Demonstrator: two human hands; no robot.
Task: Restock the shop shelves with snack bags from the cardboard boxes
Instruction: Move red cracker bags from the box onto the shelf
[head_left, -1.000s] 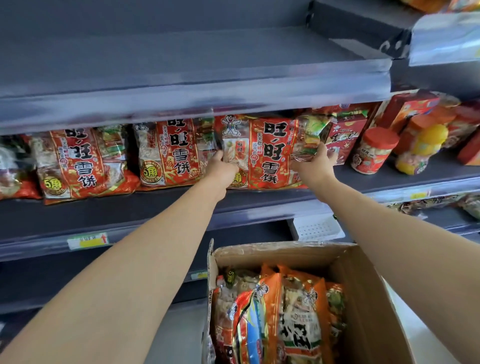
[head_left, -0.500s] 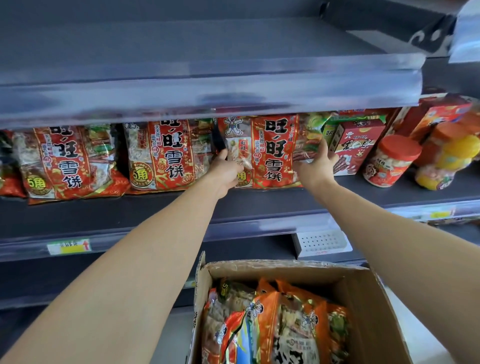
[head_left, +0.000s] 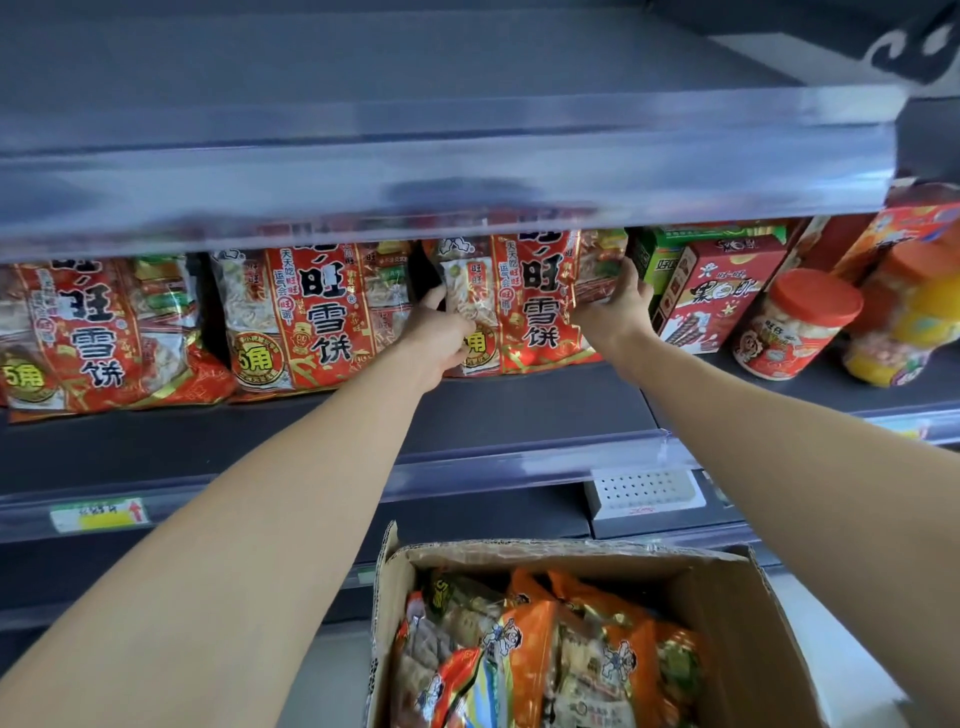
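dark grey shop shelf (head_left: 519, 415) | left hand (head_left: 441, 338), right hand (head_left: 615, 306): fingers grasping red rice-cracker bag (head_left: 524, 301) by its sides | open cardboard box (head_left: 727, 623) below front edge

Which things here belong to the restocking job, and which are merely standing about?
Job: red snack bag, gripped by left hand and right hand; cardboard box; orange bags inside it.
Standing about: red-lidded jar; red biscuit box; white perforated box.

light: dim, even | glare: price rail (head_left: 467, 156) | edges: bowed, perhaps slightly soft
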